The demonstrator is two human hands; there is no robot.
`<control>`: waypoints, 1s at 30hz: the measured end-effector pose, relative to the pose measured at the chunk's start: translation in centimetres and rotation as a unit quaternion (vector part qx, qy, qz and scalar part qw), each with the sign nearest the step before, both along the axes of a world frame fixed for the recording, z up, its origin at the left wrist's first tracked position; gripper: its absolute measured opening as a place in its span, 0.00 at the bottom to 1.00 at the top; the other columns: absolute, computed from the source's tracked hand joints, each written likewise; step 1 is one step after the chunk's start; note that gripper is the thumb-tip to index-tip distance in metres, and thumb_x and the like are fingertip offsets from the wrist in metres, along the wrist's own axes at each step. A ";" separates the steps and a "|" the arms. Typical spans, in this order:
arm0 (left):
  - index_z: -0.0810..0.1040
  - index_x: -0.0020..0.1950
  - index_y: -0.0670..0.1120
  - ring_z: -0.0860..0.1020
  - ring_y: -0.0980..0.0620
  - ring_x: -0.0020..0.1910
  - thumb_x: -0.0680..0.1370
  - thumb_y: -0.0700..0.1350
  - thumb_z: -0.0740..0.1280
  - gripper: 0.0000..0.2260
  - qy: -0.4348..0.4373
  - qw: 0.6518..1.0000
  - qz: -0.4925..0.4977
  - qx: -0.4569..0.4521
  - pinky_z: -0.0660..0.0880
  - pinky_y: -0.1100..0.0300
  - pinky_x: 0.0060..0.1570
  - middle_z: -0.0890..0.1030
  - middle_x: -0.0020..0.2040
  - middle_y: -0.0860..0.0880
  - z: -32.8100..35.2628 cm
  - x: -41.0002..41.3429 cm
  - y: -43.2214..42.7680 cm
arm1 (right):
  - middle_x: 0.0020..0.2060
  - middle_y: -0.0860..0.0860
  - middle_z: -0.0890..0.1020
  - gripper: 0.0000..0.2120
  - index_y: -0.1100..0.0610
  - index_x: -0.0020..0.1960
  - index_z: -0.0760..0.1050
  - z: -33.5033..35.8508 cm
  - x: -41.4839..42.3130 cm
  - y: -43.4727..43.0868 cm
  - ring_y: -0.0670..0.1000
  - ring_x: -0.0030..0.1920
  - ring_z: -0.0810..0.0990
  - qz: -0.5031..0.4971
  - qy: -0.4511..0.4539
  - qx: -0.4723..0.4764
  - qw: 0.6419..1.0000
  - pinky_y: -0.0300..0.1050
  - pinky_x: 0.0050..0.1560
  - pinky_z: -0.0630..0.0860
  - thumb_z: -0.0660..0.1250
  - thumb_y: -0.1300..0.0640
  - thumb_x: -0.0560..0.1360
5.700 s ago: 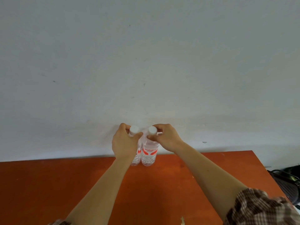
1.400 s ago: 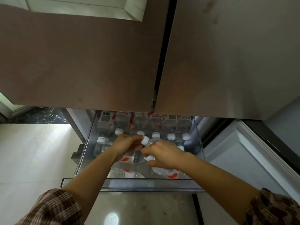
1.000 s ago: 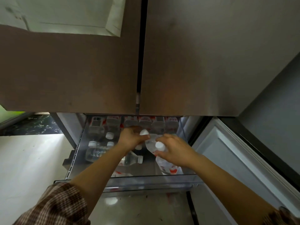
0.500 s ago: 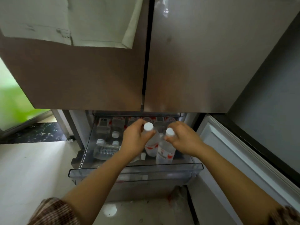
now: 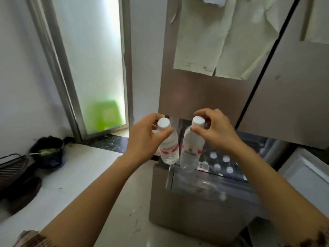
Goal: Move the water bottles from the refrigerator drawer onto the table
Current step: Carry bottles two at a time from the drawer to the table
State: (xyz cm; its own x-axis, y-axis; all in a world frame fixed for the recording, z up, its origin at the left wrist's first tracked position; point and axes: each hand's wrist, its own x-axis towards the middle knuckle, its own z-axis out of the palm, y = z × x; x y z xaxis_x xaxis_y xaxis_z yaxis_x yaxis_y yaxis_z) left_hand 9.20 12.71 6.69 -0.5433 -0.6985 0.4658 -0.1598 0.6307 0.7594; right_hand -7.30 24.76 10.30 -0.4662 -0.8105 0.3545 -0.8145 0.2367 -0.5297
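Observation:
My left hand point(image 5: 145, 139) grips the neck of a clear water bottle point(image 5: 169, 148) with a white cap and red label. My right hand point(image 5: 216, 131) pinches the neck of a second water bottle point(image 5: 191, 150) of the same kind. Both bottles hang in the air, close together, above the left front corner of the open refrigerator drawer point(image 5: 204, 182). Several white-capped bottles point(image 5: 220, 162) stand inside the drawer behind my right forearm. The table is out of view.
The brown refrigerator doors point(image 5: 204, 93) with taped papers rise behind my hands. A frosted glass door point(image 5: 99, 68) stands at the left. A dark pot point(image 5: 47, 150) and a black rack point(image 5: 12, 163) sit on the pale floor at the left.
Both hands have lifted their bottles up out of the drawer. My view has swung left, and the glass door and floor items have come into sight.

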 end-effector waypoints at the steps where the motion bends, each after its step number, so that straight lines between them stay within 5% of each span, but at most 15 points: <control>1: 0.77 0.53 0.48 0.77 0.55 0.46 0.73 0.50 0.73 0.12 -0.006 1.000 0.010 -0.003 0.70 0.69 0.40 0.80 0.49 0.54 0.1 2.7 -0.4 | 0.49 0.48 0.72 0.17 0.51 0.61 0.74 -0.1 2.3 -1.0 0.44 0.46 0.73 0.023 -0.002 0.001 1.000 0.37 0.51 0.71 0.72 0.54 0.73; 7: 0.76 0.46 0.53 0.78 0.55 0.42 0.71 0.53 0.73 0.08 -0.085 0.989 0.119 0.014 0.73 0.60 0.40 0.78 0.40 0.58 -2.1 19.7 -3.0 | 0.53 0.48 0.77 0.19 0.55 0.63 0.75 -3.1 16.6 -7.7 0.48 0.53 0.76 0.168 -0.033 0.021 0.985 0.44 0.55 0.76 0.72 0.54 0.73; 11: 0.79 0.50 0.51 0.79 0.54 0.44 0.71 0.53 0.73 0.12 -0.130 0.971 0.199 0.034 0.76 0.54 0.45 0.81 0.45 0.55 -3.9 29.9 -4.0 | 0.49 0.48 0.78 0.19 0.56 0.60 0.77 -5.1 26.2 -12.8 0.42 0.43 0.75 0.264 -0.025 0.039 0.963 0.31 0.44 0.70 0.74 0.55 0.71; 19: 0.78 0.51 0.51 0.78 0.55 0.45 0.72 0.52 0.72 0.10 -0.123 0.921 0.358 0.090 0.73 0.62 0.39 0.80 0.47 0.55 -5.5 48.2 -6.6 | 0.47 0.47 0.75 0.18 0.52 0.59 0.73 -7.5 44.8 -21.9 0.48 0.49 0.73 0.447 -0.013 0.072 0.892 0.40 0.48 0.70 0.74 0.56 0.71; 30: 0.78 0.47 0.54 0.78 0.57 0.45 0.71 0.50 0.74 0.07 -0.125 0.854 0.477 0.168 0.78 0.55 0.46 0.81 0.44 0.57 -8.7 71.1 -15.0 | 0.52 0.47 0.73 0.18 0.48 0.61 0.70 -11.0 69.7 -36.1 0.45 0.50 0.72 0.587 0.003 0.109 0.802 0.39 0.52 0.68 0.71 0.53 0.74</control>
State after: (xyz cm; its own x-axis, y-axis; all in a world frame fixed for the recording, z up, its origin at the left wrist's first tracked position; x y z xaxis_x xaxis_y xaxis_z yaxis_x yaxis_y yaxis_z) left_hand 80.27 -2.32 -2.04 0.2936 -0.9502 0.1043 -0.6621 -0.1234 0.7392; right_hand 62.44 -11.35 -0.66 0.6653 -0.7325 0.1441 -0.5461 -0.6091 -0.5751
